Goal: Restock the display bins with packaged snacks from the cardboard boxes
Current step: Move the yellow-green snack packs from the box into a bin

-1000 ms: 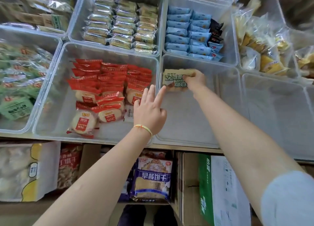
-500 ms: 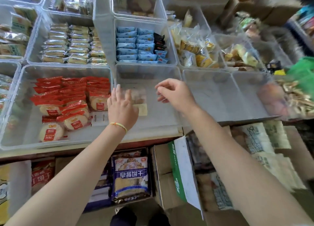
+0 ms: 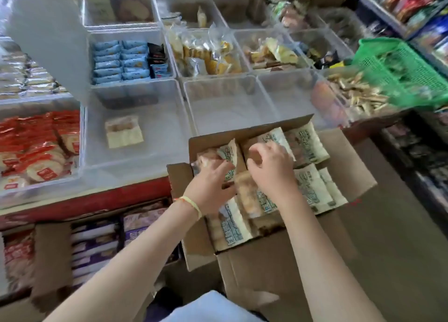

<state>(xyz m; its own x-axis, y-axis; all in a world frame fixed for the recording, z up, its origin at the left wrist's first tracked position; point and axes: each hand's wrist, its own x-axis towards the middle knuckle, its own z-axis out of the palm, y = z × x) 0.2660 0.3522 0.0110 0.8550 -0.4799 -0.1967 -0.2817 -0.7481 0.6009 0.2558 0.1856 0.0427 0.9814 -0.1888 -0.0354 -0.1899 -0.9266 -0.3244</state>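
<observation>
An open cardboard box (image 3: 344, 152) below the shelf holds several cream snack packs with blue-green print (image 3: 312, 188). Both my hands are inside it. My left hand (image 3: 208, 188), with a yellow wristband, has its fingers on a pack (image 3: 228, 154) at the box's left end. My right hand (image 3: 274, 171) curls over a pack (image 3: 278, 137) in the middle. One matching pack (image 3: 123, 132) lies alone in the clear bin (image 3: 167, 118) on the shelf, left of the box.
Clear bins to the left hold red packs (image 3: 38, 140) and blue packs (image 3: 118, 59). Two clear bins (image 3: 230, 103) stand behind the box. A green basket (image 3: 400, 64) sits at the right. More boxes of snacks (image 3: 97, 244) stand under the red shelf edge.
Both hands left the clear bin, leaving one pack lying there, and moved down right into the cardboard box. My view swung right and down.
</observation>
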